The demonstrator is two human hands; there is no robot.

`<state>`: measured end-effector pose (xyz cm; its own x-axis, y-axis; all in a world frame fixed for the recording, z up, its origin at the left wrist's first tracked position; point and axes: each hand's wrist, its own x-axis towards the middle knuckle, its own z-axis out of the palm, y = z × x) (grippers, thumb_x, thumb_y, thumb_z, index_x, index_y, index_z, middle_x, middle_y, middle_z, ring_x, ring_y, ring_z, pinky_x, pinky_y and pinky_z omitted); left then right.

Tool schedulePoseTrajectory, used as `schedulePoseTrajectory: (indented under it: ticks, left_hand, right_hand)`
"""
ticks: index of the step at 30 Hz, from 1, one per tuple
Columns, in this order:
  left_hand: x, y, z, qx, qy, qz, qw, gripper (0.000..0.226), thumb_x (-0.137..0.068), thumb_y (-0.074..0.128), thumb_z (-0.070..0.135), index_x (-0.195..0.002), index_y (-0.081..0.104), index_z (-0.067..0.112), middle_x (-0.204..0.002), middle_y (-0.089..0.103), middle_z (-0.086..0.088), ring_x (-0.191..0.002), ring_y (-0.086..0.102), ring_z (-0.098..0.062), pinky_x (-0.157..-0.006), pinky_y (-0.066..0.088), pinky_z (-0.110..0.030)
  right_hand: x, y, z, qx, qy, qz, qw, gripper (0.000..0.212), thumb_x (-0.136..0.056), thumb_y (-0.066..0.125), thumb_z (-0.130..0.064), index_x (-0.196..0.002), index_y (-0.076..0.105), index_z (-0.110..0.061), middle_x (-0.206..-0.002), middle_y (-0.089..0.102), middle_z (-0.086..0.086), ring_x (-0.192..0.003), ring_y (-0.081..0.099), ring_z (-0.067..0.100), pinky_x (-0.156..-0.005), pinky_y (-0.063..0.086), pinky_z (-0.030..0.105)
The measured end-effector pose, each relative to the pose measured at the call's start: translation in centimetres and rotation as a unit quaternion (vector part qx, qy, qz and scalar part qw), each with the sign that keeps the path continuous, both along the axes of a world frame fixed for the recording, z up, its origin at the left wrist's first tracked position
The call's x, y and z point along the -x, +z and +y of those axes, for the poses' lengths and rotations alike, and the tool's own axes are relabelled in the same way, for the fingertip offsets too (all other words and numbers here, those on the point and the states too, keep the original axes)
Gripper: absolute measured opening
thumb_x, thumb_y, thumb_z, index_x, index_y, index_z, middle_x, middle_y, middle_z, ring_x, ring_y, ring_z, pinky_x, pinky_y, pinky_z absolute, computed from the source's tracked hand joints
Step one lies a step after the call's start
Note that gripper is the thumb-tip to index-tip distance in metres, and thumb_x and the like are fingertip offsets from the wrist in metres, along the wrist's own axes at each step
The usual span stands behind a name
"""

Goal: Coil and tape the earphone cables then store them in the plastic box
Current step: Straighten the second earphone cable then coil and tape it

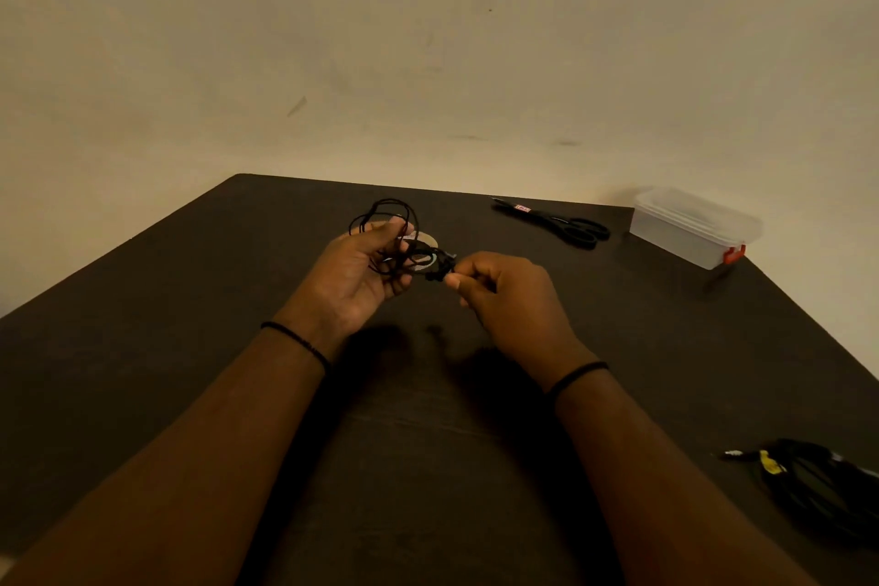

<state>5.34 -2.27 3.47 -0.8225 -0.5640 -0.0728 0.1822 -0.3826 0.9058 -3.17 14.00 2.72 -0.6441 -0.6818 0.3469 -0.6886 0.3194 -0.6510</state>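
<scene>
Dark worktop (190, 347) under dim light: left hand (352, 276) cradles the looped earphone cable (390, 224) in loosely curled fingers, right hand (504, 290) pinches its end. Light, limp, springy; best gripped across the gathered loops.

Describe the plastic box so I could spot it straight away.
Look to the far right corner of the dark table, against the wall. Beyond the black scissors stands the plastic box: clear, lidded, the only see-through thing there, with a red latch on its near end.
</scene>
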Motion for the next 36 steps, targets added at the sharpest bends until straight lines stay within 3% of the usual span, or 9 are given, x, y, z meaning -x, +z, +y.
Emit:
schedulePoseTrajectory:
  ticks: [2,8,14,18,21,27,30,33,36]
  left_hand:
    - [0.0,0.0,0.1,0.002,-0.013,0.017,1.0,0.013,-0.078,0.065,0.019,-0.089,0.068,0.013,-0.071,0.064,0.0,-0.068,0.06,-0.014,-0.055,0.049,-0.025]
    - [-0.2,0.3,0.1,0.008,-0.037,0.094,0.995,0.024,-0.072,0.06,0.009,-0.095,0.067,0.01,-0.066,0.066,0.001,-0.064,0.063,-0.011,-0.064,0.05,-0.027]
    - [-0.4,0.1,-0.7,0.089,-0.08,0.116,0.986,0.049,-0.073,0.043,-0.013,-0.115,0.061,0.006,-0.102,0.068,-0.011,-0.094,0.067,-0.024,-0.077,0.054,-0.03]
    - [-0.3,0.0,-0.1,0.144,-0.106,0.101,0.979,0.058,-0.077,0.042,-0.022,-0.127,0.053,0.004,-0.125,0.062,-0.016,-0.112,0.061,-0.032,-0.082,0.056,-0.029]
    - [-0.1,0.2,-0.1,0.109,-0.108,0.083,0.985,0.055,-0.08,0.034,-0.021,-0.125,0.054,0.005,-0.124,0.063,-0.021,-0.11,0.064,-0.034,-0.085,0.054,-0.036]
    - [0.3,-0.4,0.1,0.09,-0.003,0.005,0.996,0.035,-0.091,0.042,0.007,-0.123,0.055,0.005,-0.109,0.071,-0.018,-0.087,0.069,-0.031,-0.07,0.051,-0.038]
    - [-0.3,0.0,-0.7,0.047,-0.016,-0.008,0.999,0.039,-0.094,0.034,0.025,-0.112,0.062,0.006,-0.089,0.072,-0.015,-0.072,0.065,-0.026,-0.068,0.049,-0.037]
    - [-0.6,0.3,-0.6,0.079,-0.05,-0.165,0.982,0.046,-0.1,0.037,0.042,-0.1,0.066,0.007,-0.066,0.064,-0.006,-0.056,0.06,-0.017,-0.062,0.051,-0.034]
    - [-0.5,0.5,0.6,0.152,-0.114,-0.276,0.942,0.042,-0.097,0.051,0.04,-0.108,0.063,0.001,-0.071,0.066,-0.008,-0.056,0.061,-0.016,-0.054,0.052,-0.028]
  right_hand:
    - [0.2,0.0,0.0,0.025,-0.012,0.02,0.999,0.013,-0.094,0.062,-0.03,-0.081,0.064,-0.034,-0.072,0.062,-0.011,-0.068,0.058,0.007,-0.076,0.054,0.04]
    - [0.3,0.5,0.3,0.103,-0.058,-0.016,0.993,0.003,-0.089,0.069,-0.026,-0.089,0.068,-0.029,-0.08,0.066,-0.013,-0.077,0.062,0.0,-0.07,0.05,0.019]
    - [0.6,0.8,0.5,0.073,-0.085,-0.035,0.993,0.015,-0.093,0.065,-0.021,-0.106,0.072,-0.025,-0.099,0.07,-0.01,-0.091,0.063,0.003,-0.084,0.051,0.022]
    - [1.2,0.4,0.5,0.091,-0.145,-0.052,0.984,0.009,-0.094,0.063,-0.023,-0.095,0.07,-0.028,-0.092,0.067,-0.013,-0.084,0.062,0.003,-0.073,0.05,0.017]
    - [1.4,0.3,0.6,0.15,-0.158,-0.087,0.972,0.011,-0.095,0.061,-0.021,-0.091,0.064,-0.031,-0.087,0.061,-0.017,-0.079,0.058,-0.002,-0.066,0.043,0.008]
    - [1.3,0.2,0.5,0.157,-0.115,-0.102,0.975,0.013,-0.093,0.064,-0.021,-0.087,0.065,-0.032,-0.084,0.064,-0.018,-0.081,0.061,-0.003,-0.065,0.044,0.008]
    - [1.3,0.1,0.4,0.149,-0.1,-0.093,0.98,0.014,-0.094,0.063,-0.021,-0.087,0.064,-0.033,-0.086,0.063,-0.018,-0.084,0.062,-0.002,-0.07,0.045,0.009]
    - [1.2,0.1,0.5,0.144,-0.08,-0.096,0.982,0.014,-0.094,0.062,-0.018,-0.09,0.063,-0.032,-0.089,0.063,-0.017,-0.085,0.06,-0.002,-0.071,0.045,0.01]
    - [0.9,0.0,0.4,0.157,-0.072,-0.065,0.983,0.018,-0.094,0.062,-0.017,-0.09,0.062,-0.034,-0.088,0.063,-0.018,-0.085,0.06,-0.005,-0.069,0.046,0.008]
